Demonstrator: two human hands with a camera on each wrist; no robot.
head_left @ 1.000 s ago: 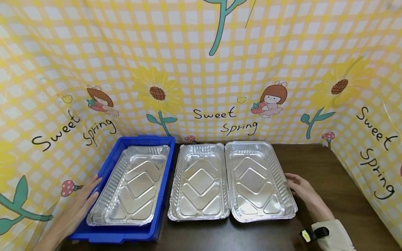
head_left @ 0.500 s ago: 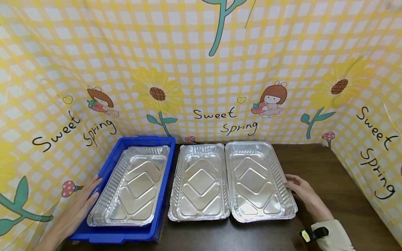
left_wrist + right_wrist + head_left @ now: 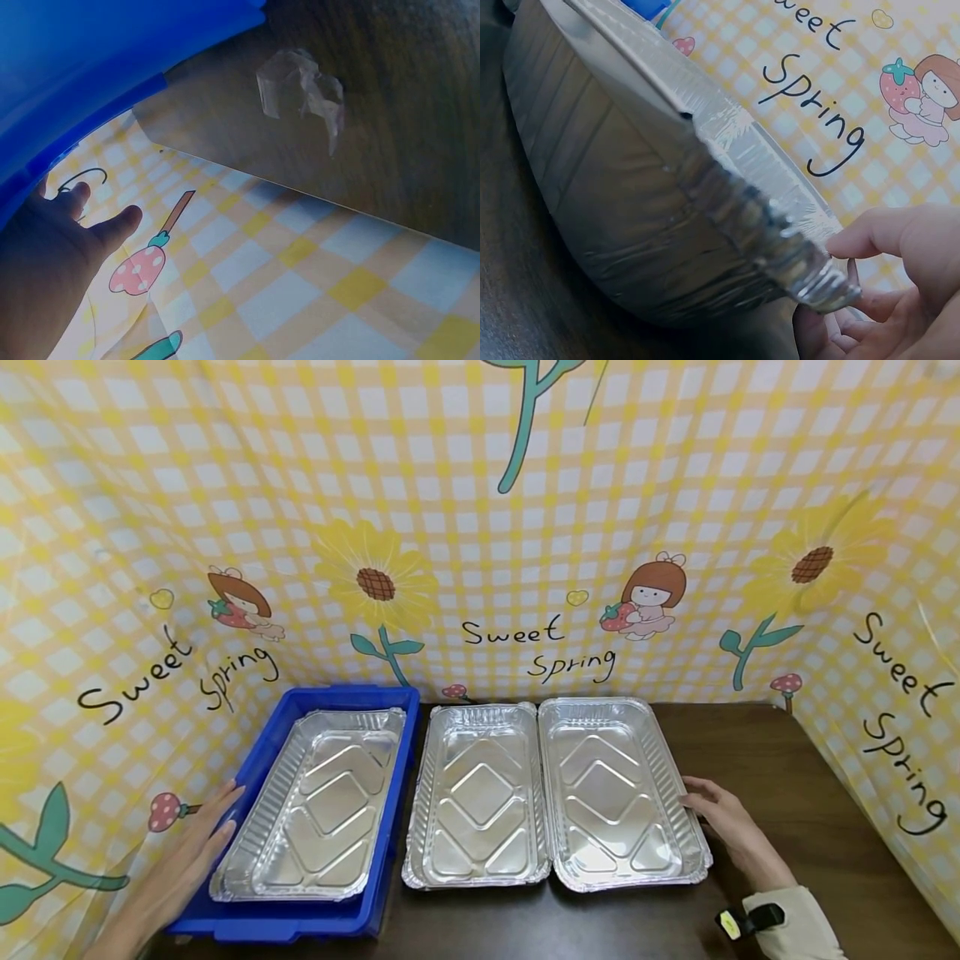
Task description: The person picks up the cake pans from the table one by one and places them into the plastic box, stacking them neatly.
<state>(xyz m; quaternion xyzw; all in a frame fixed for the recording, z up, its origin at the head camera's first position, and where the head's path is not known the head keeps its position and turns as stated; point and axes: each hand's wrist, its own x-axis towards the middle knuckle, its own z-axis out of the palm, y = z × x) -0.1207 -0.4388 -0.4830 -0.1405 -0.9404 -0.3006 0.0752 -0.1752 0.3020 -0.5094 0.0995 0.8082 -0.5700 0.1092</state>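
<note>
Resting at the left side of the blue bin (image 3: pixel 255 930), my left hand (image 3: pixel 178 867) has its fingers extended and its thumb spread away from them; I cannot tell how firmly the fingertips touch the plastic. From that wrist, a clear, curled scrap (image 3: pixel 322 97) shows on the wooden surface. Inside the bin lies the left foil tray (image 3: pixel 337 802), silvery and shallow, with finely pleated walls, crimped corners and a raised diamond between chevrons pressed into its floor. Blue shows along its far-left and near sides. Just right of the bin, the middle foil tray (image 3: pixel 482 793) sits on the dark wooden table (image 3: pixel 757 743), bearing the same diamond pattern. The right foil tray (image 3: pixel 606 789) stands beside it, their long rims meeting, with bright glare on its near end and its rim wrinkled and bent. My right hand (image 3: pixel 727 820) pinches that tray's right rim, thumb above and fingers curled underneath. A black strap (image 3: pixel 768 915) crosses my cream sleeve (image 3: pixel 802 927) at the far right.
</note>
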